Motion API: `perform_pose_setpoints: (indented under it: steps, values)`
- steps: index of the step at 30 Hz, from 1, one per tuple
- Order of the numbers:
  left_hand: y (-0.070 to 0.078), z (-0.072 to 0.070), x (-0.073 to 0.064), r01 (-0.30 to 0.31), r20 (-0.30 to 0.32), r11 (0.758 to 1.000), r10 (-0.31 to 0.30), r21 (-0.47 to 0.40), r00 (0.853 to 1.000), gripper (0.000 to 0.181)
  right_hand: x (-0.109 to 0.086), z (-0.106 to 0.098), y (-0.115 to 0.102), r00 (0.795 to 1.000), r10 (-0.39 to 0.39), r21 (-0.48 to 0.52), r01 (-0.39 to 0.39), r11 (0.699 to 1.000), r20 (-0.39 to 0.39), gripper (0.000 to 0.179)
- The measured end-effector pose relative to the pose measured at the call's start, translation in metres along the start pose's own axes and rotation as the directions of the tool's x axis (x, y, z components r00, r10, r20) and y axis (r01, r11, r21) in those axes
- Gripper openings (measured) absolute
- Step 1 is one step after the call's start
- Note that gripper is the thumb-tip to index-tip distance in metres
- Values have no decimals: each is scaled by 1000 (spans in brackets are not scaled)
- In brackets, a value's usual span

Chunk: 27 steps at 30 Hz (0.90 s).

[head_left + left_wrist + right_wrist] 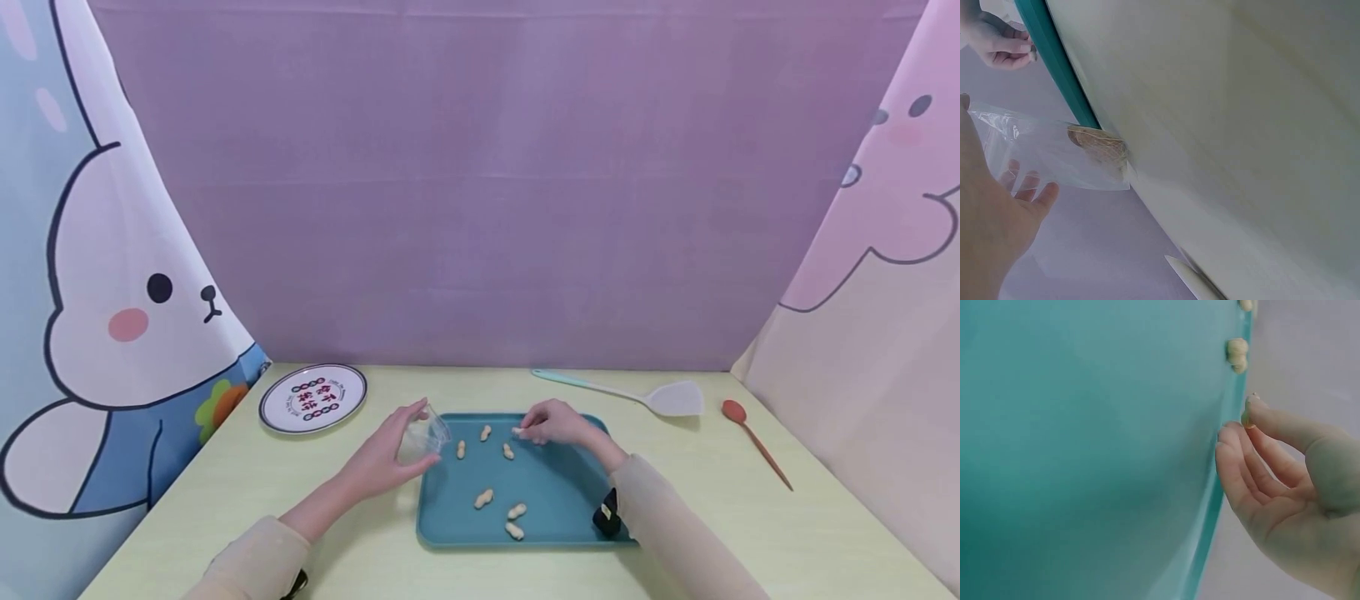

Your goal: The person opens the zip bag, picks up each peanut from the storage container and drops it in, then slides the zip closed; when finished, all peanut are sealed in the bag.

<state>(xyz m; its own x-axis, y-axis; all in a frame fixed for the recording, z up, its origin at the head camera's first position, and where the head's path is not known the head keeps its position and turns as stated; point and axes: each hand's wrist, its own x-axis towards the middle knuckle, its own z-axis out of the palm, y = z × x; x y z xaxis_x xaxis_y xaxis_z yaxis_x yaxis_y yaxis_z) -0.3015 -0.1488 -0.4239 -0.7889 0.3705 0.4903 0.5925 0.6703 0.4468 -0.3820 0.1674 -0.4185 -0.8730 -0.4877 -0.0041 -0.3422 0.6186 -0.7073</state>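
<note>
My left hand (381, 457) holds a clear plastic bag (1038, 147) by its mouth at the tray's left edge. At the bottom of the bag lies a brown peanut (1099, 145), as the left wrist view shows. My right hand (558, 423) pinches a peanut (517, 431) between thumb and fingertips over the far part of the blue tray (570, 500). In the right wrist view, the fingers mostly hide this peanut (1247, 419). Several loose peanuts lie scattered on the tray, including one peanut (483, 498) toward the front.
A white plate (277, 408) with red writing sits at the back left. Behind the tray on the right lies a white spatula (675, 399) with a light blue handle. A red spoon (735, 412) with a brown handle is at the far right. A purple backdrop (480, 208) rises behind the table.
</note>
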Motion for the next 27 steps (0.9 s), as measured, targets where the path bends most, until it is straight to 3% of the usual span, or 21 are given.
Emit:
perform_pose_setpoints:
  steps: [5, 11, 17, 27]
  values:
    - [0, 0, -1, 1, 1, 1000, -1, -9, 1000, 82, 0, -5, -5, 996, -71, 32, 73, 997, -58, 18]
    - [1, -1, -1, 6, 4, 1000, -6, -3, 1000, 82, -1, -5, -20, 976, -156, 84, 170, 982, -148, 28]
    - [-1, -2, 0, 2, 0, 1000, -2, 0, 1000, 82, -12, 1, -57, 954, -213, 86, 235, 968, -211, 28]
    - [1, 0, 1, -4, 1, 1000, 4, -3, 1000, 82, -22, 17, -114, 935, -295, 115, 321, 940, -198, 23]
